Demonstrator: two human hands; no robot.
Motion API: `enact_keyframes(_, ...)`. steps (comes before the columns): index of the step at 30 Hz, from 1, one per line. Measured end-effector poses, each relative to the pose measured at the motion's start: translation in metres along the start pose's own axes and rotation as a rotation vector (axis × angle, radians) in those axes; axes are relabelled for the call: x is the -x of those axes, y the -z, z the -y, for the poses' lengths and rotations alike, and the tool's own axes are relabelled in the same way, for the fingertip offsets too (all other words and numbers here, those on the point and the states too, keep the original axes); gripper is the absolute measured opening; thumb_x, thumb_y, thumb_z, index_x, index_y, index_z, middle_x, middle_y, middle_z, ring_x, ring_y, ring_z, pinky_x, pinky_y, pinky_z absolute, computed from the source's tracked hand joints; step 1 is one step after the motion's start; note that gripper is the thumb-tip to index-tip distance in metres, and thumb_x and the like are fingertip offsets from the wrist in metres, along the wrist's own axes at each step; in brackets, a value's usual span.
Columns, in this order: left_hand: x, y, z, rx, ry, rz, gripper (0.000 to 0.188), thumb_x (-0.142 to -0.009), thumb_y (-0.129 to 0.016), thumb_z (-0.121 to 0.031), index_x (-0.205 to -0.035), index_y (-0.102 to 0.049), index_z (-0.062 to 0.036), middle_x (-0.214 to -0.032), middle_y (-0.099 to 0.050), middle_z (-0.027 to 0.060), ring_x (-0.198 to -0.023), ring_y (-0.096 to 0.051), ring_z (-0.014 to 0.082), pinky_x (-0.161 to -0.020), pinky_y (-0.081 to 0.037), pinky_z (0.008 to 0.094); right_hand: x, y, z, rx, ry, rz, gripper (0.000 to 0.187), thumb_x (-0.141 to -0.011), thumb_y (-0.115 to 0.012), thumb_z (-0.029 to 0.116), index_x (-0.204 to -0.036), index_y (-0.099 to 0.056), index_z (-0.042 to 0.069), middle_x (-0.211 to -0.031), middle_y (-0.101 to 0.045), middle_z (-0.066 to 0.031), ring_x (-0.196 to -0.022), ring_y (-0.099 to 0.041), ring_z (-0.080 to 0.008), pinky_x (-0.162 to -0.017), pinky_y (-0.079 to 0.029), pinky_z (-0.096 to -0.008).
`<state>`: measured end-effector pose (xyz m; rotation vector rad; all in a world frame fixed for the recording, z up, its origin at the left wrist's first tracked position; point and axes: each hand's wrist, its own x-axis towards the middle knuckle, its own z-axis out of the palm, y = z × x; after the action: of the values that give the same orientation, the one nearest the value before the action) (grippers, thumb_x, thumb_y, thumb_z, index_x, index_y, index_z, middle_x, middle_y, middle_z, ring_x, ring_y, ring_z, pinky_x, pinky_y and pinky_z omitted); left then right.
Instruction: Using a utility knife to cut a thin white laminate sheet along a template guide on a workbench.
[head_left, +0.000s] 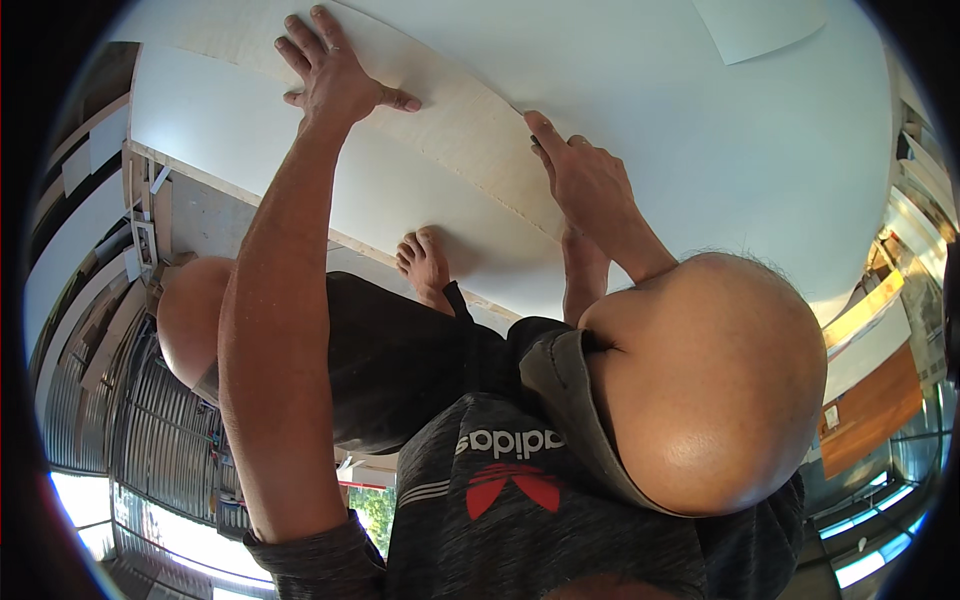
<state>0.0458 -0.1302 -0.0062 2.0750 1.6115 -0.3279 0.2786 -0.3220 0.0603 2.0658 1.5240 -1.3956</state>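
Note:
My left hand (pixel 335 85) lies with spread fingers on a bare beige strip (pixel 455 145) of a large flat board. On the right, a smooth white sheet (pixel 690 150) covers the board, its edge running along the strip. My right hand (pixel 590 170) is at that edge, index finger stretched along it and the other fingers curled under. A small dark bit shows by the fingertips; what they hold is mostly hidden. Nearer to me, a white surface (pixel 380 195) borders the strip's other side.
My bare left foot (pixel 425 262) and right foot (pixel 585 270) rest on the white surface, knees bent on either side. A loose white piece (pixel 765 25) lies at the far right. Boards (pixel 95 160) are stacked at left; a brown panel (pixel 875 410) stands at right.

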Motion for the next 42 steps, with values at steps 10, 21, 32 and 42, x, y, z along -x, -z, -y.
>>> enact_keyframes(10, -0.001, 0.004, -0.005, -0.007, 0.018, 0.025, 0.178, -0.032, -0.105, -0.05, -0.161, 0.008, -0.0035, -0.165, 0.013, 0.0318, -0.153, 0.006, 0.0572, -0.093, -0.038, 0.0819, 0.015, 0.003, -0.009, -0.021, -0.002, 0.026, 0.048, -0.107, -0.043, 0.014, -0.153, -0.041, 0.024, -0.095, -0.066, -0.0197, -0.086, -0.068, -0.037, -0.079, -0.053, -0.0481)
enact_keyframes(21, 0.0, 0.003, -0.005, 0.005, 0.045, 0.021, 0.181, -0.027, -0.104, -0.051, -0.163, 0.006, -0.0056, -0.167, 0.017, 0.0293, -0.154, 0.011, 0.0546, -0.097, -0.035, 0.0846, 0.027, -0.017, -0.03, -0.019, 0.016, -0.095, 0.041, -0.11, -0.047, 0.025, -0.15, -0.041, 0.03, -0.08, -0.062, -0.0141, -0.069, -0.064, -0.0354, -0.067, -0.05, -0.0473)
enact_keyframes(32, -0.001, 0.004, -0.002, -0.016, 0.051, 0.035, 0.178, -0.034, -0.105, -0.051, -0.163, 0.009, -0.0044, -0.167, 0.016, 0.0331, -0.154, 0.012, 0.0543, -0.102, -0.03, 0.0833, 0.028, -0.007, -0.023, -0.028, 0.029, -0.127, 0.041, -0.108, -0.051, 0.024, -0.148, -0.042, 0.027, -0.08, -0.064, -0.0162, -0.071, -0.064, -0.038, -0.066, -0.051, -0.0487)
enact_keyframes(42, -0.003, 0.013, -0.016, 0.021, 0.147, 0.098, 0.181, -0.031, -0.106, -0.044, -0.163, 0.013, -0.0092, -0.168, 0.023, 0.025, -0.155, 0.017, 0.0493, -0.103, -0.027, 0.0858, -0.049, 0.02, 0.035, -0.179, 0.227, -0.332, 0.04, -0.107, -0.052, 0.026, -0.146, -0.047, 0.023, -0.081, -0.067, -0.0196, -0.072, -0.067, -0.0416, -0.066, -0.053, -0.0515)
